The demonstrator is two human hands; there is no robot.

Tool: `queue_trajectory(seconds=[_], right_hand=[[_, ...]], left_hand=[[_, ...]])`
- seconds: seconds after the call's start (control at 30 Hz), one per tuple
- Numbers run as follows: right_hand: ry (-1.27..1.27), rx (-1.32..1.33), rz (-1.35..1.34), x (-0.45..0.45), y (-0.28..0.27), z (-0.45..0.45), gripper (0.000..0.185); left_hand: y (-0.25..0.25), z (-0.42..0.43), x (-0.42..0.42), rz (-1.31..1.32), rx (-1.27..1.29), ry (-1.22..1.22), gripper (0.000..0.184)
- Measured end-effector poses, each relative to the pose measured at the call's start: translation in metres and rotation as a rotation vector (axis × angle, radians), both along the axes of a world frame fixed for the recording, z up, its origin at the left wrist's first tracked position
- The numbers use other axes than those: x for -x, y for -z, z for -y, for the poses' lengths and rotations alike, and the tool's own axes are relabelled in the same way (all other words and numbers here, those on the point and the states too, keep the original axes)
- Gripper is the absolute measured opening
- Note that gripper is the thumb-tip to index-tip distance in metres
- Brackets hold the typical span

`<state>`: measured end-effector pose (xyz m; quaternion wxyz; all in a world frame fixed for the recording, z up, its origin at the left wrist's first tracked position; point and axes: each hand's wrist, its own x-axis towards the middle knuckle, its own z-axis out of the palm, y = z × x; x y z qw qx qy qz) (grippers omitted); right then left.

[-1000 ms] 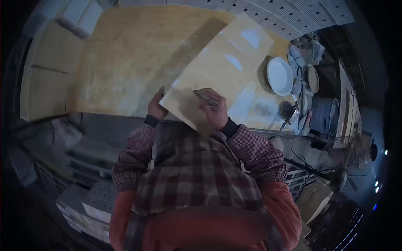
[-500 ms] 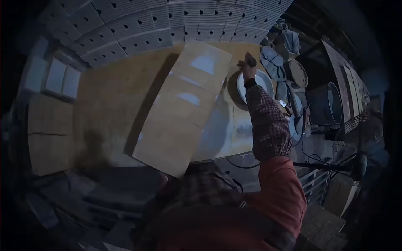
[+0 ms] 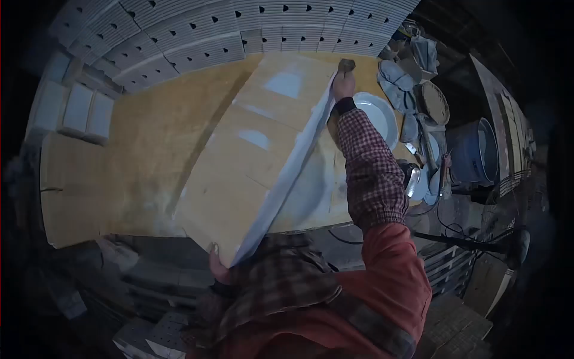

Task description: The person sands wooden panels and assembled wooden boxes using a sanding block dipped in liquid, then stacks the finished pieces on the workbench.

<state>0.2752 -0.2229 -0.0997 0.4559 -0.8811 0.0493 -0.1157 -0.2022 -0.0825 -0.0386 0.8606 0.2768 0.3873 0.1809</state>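
Half a second ago the right hand [image 3: 343,84] was over the basin [image 3: 380,115]; now it is closed around the long right edge of the board [image 3: 236,173] near the far corner, and that edge turns up to show a pale side. The left hand [image 3: 220,267] grasps the near corner, thumb on top. The board slants across the desk [image 3: 143,161], its near end overhanging the front. Desk surface stretches leftward to a carton [image 3: 72,191]. The right arm reaches forward, almost straight, wrist beside the basin.
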Motion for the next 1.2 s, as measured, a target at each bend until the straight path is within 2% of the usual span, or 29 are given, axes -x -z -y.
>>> queue_trajectory(seconds=[0.03,0.07,0.13,0.17,0.2,0.23,0.27,0.3,0.37,0.4,0.43,0.47,0.5,0.53,0.57,0.6,0.63,0.67,0.7,0.77,0.8,0.9,0.97,1.0,1.07,1.13,1.17,1.2], right_hand=[[-0.02,0.088,0.162,0.008,-0.024,-0.008,0.05],[-0.105,0.193,-0.05,0.011,-0.057,-0.008,0.045],[-0.249,0.221,0.154,0.006,-0.076,-0.017,0.041],[-0.234,0.389,0.003,0.004,-0.091,-0.021,0.039],[-0.281,0.395,-0.077,-0.002,-0.098,-0.027,0.039],[-0.336,0.363,0.081,-0.007,-0.094,-0.031,0.039],[-0.303,0.487,0.002,-0.014,-0.098,-0.04,0.041],[-0.313,0.417,-0.009,-0.015,-0.098,-0.044,0.043],[-0.335,0.454,-0.032,-0.029,-0.092,-0.055,0.049],[-0.369,0.493,-0.042,-0.038,-0.089,-0.061,0.048],[-0.46,0.628,0.012,-0.044,-0.09,-0.065,0.05],[-0.392,0.556,0.0,-0.042,-0.092,-0.073,0.049],[-0.326,0.484,-0.016,-0.039,-0.093,-0.082,0.047],[-0.415,0.599,0.022,-0.066,-0.072,-0.082,0.048],[-0.407,0.578,-0.028,-0.061,-0.077,-0.088,0.05],[-0.398,0.556,-0.079,-0.057,-0.08,-0.095,0.052],[-0.424,0.619,-0.015,-0.075,-0.065,-0.092,0.053],[-0.447,0.681,0.048,-0.072,-0.069,-0.093,0.055],[-0.39,0.623,-0.119,-0.07,-0.07,-0.097,0.057],[-0.412,0.534,-0.017,-0.067,-0.068,-0.096,0.059],[-0.413,0.492,-0.198,-0.067,-0.073,-0.088,0.06],[-0.348,0.393,-0.162,-0.048,-0.084,-0.092,0.058],[-0.319,0.366,-0.114,-0.046,-0.083,-0.086,0.058],[-0.296,0.337,-0.065,-0.046,-0.08,-0.082,0.057],[-0.262,0.277,0.029,-0.048,-0.069,-0.076,0.057],[-0.207,0.267,0.07,-0.054,-0.058,-0.06,0.054],[-0.143,0.257,0.117,-0.058,-0.055,-0.057,0.051],[-0.197,0.104,0.104,-0.02,-0.088,-0.067,0.047]], left_hand=[[-0.01,-0.012,0.006,-0.141,-0.6,0.171,0.048],[-0.016,-0.028,0.015,-0.286,-1.201,0.345,0.048],[-0.02,-0.049,0.016,-0.344,-1.294,0.34,0.047],[-0.025,-0.059,0.01,-0.184,-0.927,0.339,0.047],[-0.034,-0.068,0.0,-0.026,-0.49,0.245,0.048],[-0.044,-0.077,-0.009,0.043,-0.123,0.122,0.049],[-0.049,-0.086,-0.011,0.219,0.242,0.063,0.05],[-0.048,-0.092,-0.016,0.213,0.244,0.077,0.056],[-0.051,-0.105,-0.018,0.213,0.248,0.095,0.054],[-0.051,-0.112,-0.02,0.216,0.247,0.13,0.053],[-0.052,-0.12,-0.026,0.185,0.361,0.067,0.051],[-0.05,-0.126,-0.027,0.17,0.236,0.151,0.048],[-0.028,-0.14,-0.02,0.334,0.189,0.231,0.042],[-0.026,-0.146,-0.02,0.298,0.213,0.207,0.04],[-0.023,-0.151,-0.022,0.263,0.242,0.189,0.039],[-0.005,-0.162,-0.015,0.377,0.29,0.213,0.039],[0.005,-0.155,-0.008,0.124,0.091,0.14,0.039],[-0.01,-0.163,-0.015,0.27,0.256,0.289,0.038],[-0.021,-0.162,-0.021,0.174,0.221,0.201,0.038],[-0.025,-0.156,-0.026,0.048,0.158,0.207,0.036],[-0.031,-0.156,-0.026,0.005,0.144,0.263,0.037],[-0.026,-0.158,-0.028,-0.04,0.089,0.359,0.041],[-0.019,-0.155,-0.03,-0.045,0.187,0.325,0.044],[0.005,-0.157,-0.02,-0.122,0.006,0.395,0.04],[-0.028,-0.153,-0.037,-0.128,0.17,0.304,0.035],[0.013,-0.157,-0.02,-0.212,0.002,0.396,0.037],[-0.039,-0.15,-0.044,-0.125,0.091,0.311,0.034],[-0.014,-0.154,-0.033,-0.136,0.047,0.376,0.036]])
